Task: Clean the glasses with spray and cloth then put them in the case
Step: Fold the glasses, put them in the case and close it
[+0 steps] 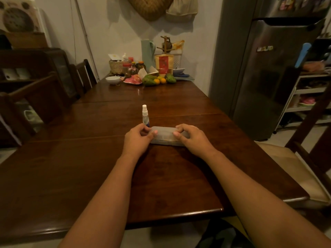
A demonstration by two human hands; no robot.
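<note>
A translucent grey glasses case (pixel 165 135) lies closed on the dark wooden table (pixel 71 167), long side towards me. My left hand (pixel 138 140) grips its left end, thumb on the lid. My right hand (pixel 192 139) grips its right end in the same way. A small clear spray bottle (pixel 145 116) with a white cap stands upright just behind the case's left end, close to my left fingers. Neither glasses nor cloth can be seen; the inside of the case is too dim to make out.
At the table's far end stand a white bowl (pixel 113 80), jars, a basket, a green jug (pixel 148 52) and fruit (pixel 158 80). Wooden chairs (pixel 84 76) line the left side, another chair (pixel 304 158) is at the right. A steel fridge (pixel 265 77) stands beyond the right edge.
</note>
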